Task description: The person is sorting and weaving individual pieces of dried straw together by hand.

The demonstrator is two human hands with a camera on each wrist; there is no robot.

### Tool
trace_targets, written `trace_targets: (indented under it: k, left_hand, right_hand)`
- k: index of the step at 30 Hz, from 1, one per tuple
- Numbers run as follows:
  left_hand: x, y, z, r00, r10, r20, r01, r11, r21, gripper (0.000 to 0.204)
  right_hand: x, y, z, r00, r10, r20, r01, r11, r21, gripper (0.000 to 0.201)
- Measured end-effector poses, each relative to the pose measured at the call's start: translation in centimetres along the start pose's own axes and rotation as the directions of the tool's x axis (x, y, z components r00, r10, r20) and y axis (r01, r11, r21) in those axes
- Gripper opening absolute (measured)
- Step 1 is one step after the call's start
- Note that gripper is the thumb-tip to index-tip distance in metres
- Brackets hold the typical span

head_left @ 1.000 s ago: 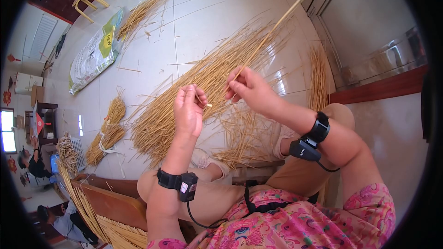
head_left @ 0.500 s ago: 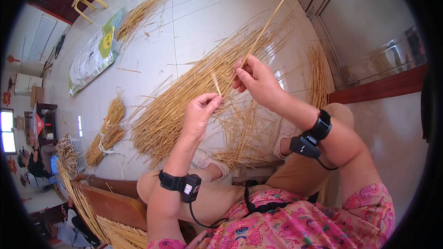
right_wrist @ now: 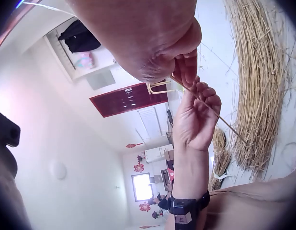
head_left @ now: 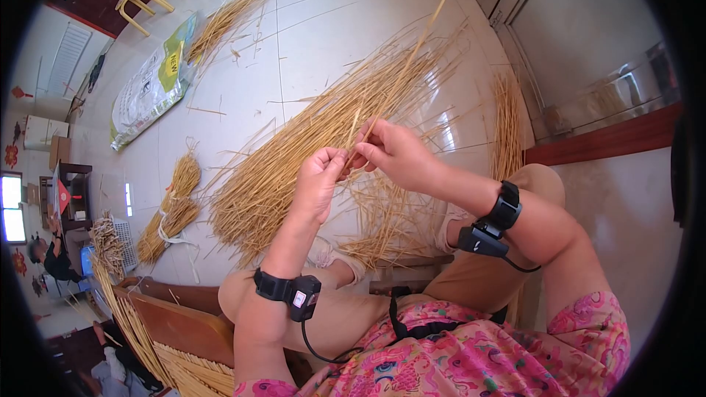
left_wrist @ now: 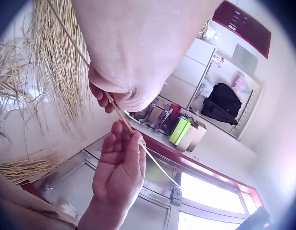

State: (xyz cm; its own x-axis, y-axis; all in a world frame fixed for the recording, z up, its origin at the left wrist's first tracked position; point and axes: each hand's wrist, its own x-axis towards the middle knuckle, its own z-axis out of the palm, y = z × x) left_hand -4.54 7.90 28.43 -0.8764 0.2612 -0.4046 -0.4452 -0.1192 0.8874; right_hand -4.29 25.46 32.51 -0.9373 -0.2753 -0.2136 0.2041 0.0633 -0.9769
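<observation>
My left hand (head_left: 318, 184) and right hand (head_left: 401, 153) meet over a straw pile, fingertips almost touching. From the right fingers a long straw stalk (head_left: 440, 11) slants up past the pile. The left thumb and fingertips pinch a straw, and a short pale straw end (head_left: 357, 119) stands up beside them. Seen from the left wrist, a thin stalk (left_wrist: 157, 164) runs through both hands' fingertips. In the right wrist view the stalk (right_wrist: 230, 126) passes across the left hand (right_wrist: 198, 120) and out beyond it. Curled fingers partly hide the gripped part.
The large straw pile (head_left: 294, 154) spreads over the tiled floor, with short loose pieces (head_left: 386, 213) nearer the feet. A tied bundle (head_left: 176, 195) lies left, a printed sack (head_left: 154, 84) beyond it. More straw (head_left: 507, 125) leans at the right by a glass door (head_left: 588, 37).
The left hand has moved right, and the right hand has come down and left to meet it. The long stalk's upper end has shifted left with it.
</observation>
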Motion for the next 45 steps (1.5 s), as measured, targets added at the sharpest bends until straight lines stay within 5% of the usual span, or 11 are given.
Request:
trace_targets:
  k: [12,15,18,21,24,28,33,36,39,42,45]
  left_hand:
    - [1.4,-2.7,-3.8,0.931,-0.074,-0.358,0.200,0.923,0.328,0.014]
    - [1.8,-4.3,-6.1,0.951,0.051,-0.305,0.165,0.750,0.641,0.017]
    - [-0.3,-1.3,-4.5,0.992,-0.105,0.075,-0.009,0.526,0.850,0.027]
    - [0.6,-3.4,-3.4,0.954,0.217,0.208,-0.301,0.676,0.673,0.036]
    - [-1.2,1.2,1.2,0.948,0.223,0.226,-0.268,0.944,0.194,0.038]
    - [-1.4,1.8,0.9,0.954,0.163,0.252,-0.275,0.807,0.522,0.031]
    - [-0.9,1.3,-2.6,0.982,0.038,0.185,-0.170,0.606,0.777,0.018]
    - [-0.3,-0.5,-5.9,0.907,0.294,0.301,-0.351,0.134,0.927,0.021]
    - [-0.5,0.4,-4.2,0.755,0.565,0.334,-0.434,0.048,0.900,0.027]
    - [-1.4,2.0,-0.6,0.853,0.483,0.197,-0.459,0.514,0.725,0.033]
    - [-1.9,2.8,0.6,0.831,0.520,0.198,-0.412,0.334,0.848,0.023]
  right_hand:
    - [-0.1,-2.2,-1.5,0.991,-0.133,0.021,0.134,0.989,-0.060,0.005]
    - [0.0,-3.9,-4.1,0.994,-0.094,0.056,0.096,0.995,-0.040,0.006]
    - [-0.1,-4.8,-5.3,0.997,-0.031,0.068,0.039,0.992,-0.123,0.004]
    - [0.1,-2.3,-4.4,1.000,0.017,0.027,-0.014,0.995,-0.097,0.006]
    - [0.2,0.1,-2.1,0.998,0.042,0.036,-0.041,0.999,-0.034,0.008]
    - [0.7,0.2,-1.6,1.000,0.029,0.001,-0.029,0.998,0.056,0.012]
    - [1.7,-2.8,-5.3,0.943,0.008,-0.333,0.084,0.962,0.260,0.018]
    - [1.5,-3.6,-6.7,0.904,0.021,-0.427,0.090,0.967,0.239,0.020]
    - [1.4,-2.2,-5.0,0.956,0.062,-0.285,0.016,0.964,0.265,0.018]
    - [1.1,-0.4,-2.3,0.990,0.083,-0.111,-0.051,0.963,0.264,0.017]
    - [0.7,-0.4,-1.1,0.996,0.092,0.017,-0.093,0.963,0.252,0.019]
